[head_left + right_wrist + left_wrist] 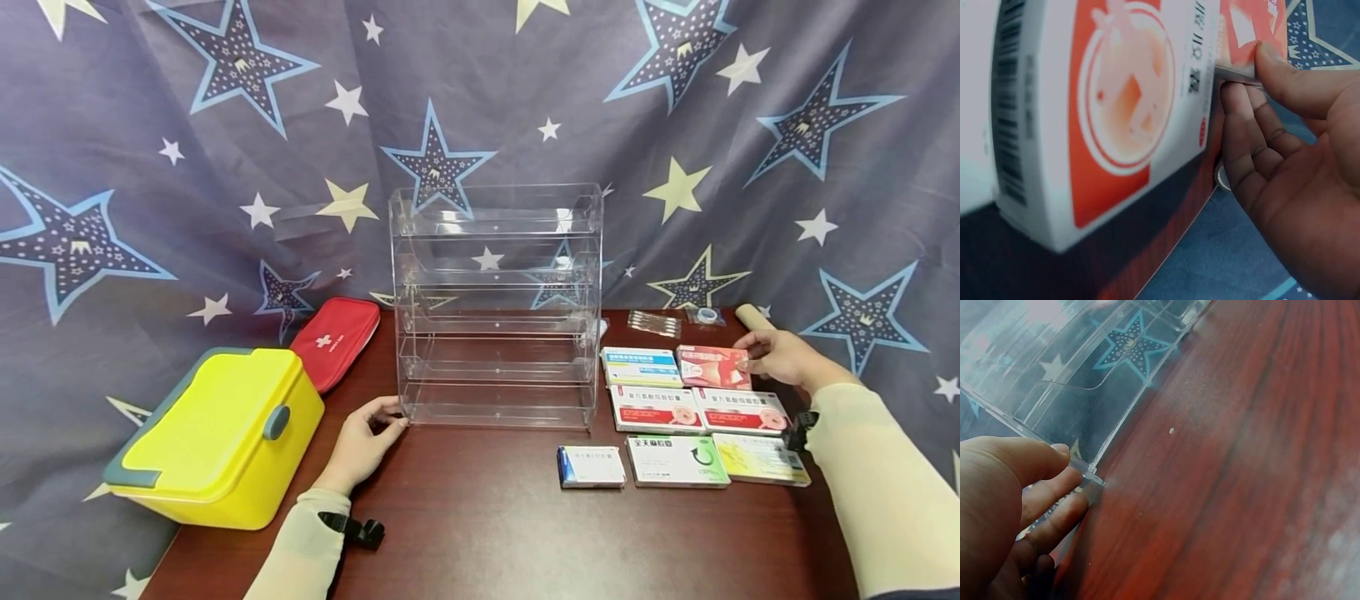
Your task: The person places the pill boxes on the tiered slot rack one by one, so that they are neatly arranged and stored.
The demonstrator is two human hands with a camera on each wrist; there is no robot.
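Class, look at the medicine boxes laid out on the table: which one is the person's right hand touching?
The right hand pinches the red-and-pink box at the back right of the group; no hand touches the other boxes.

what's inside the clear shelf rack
Nothing shows on the tiers of the clear shelf rack; the star cloth is visible straight through it. The left hand touches its lower left corner.
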